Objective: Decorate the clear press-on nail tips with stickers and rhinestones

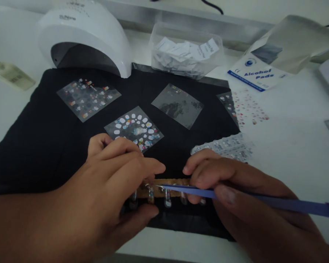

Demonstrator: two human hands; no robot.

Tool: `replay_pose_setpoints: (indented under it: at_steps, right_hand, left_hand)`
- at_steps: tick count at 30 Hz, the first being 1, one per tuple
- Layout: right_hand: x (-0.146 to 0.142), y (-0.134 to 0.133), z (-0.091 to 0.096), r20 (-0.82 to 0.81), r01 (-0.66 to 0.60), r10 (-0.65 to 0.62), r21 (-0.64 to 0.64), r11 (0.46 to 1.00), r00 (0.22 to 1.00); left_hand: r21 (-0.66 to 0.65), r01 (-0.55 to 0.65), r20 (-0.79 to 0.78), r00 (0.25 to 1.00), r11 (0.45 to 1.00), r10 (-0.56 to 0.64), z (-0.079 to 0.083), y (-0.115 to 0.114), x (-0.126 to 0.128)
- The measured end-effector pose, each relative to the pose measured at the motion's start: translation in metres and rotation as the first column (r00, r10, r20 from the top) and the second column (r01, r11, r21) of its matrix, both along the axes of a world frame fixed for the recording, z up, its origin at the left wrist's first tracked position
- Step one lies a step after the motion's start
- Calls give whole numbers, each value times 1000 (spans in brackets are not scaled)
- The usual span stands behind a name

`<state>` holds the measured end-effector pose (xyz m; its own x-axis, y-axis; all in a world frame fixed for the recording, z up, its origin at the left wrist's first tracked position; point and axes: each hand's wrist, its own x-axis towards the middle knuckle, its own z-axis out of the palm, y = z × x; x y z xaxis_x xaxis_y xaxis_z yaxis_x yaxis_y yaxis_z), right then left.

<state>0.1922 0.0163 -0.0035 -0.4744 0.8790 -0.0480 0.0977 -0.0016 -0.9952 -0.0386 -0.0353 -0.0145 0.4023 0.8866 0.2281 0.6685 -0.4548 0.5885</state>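
My left hand (117,179) is closed on the left end of a wooden stick (175,182) that carries several clear nail tips (167,199), near the front edge of a black mat (44,138). My right hand (235,193) pinches blue tweezers (276,201), whose thin point rests on the nail tips near the stick's left part. Its fingers also press the stick's right end. A sticker sheet with white dots (134,128) lies just beyond my left hand.
Two more sticker sheets (87,98) (178,105) lie on the mat, with others (244,107) at its right edge. A white nail lamp (84,36) stands at the back left, a clear box of pads (185,51) behind, an alcohol pads box (256,75) back right.
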Motion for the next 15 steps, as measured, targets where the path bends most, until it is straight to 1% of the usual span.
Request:
replay_pose_setpoints:
  at_steps: [3, 7, 15]
  right_hand:
    - [0, 0, -1, -2, -31, 31, 21, 999, 1000]
    - [0, -1, -2, -5, -46, 46, 17, 999, 999]
    - [5, -2, -1, 17, -79, 78, 49, 996, 997]
  left_hand:
    - [4, -1, -2, 1000, 1000, 1, 0, 0, 0]
    - [11, -7, -6, 1000, 1000, 8, 1, 0, 1]
    - [19, -1, -37, 999, 1000, 2, 0, 1, 1]
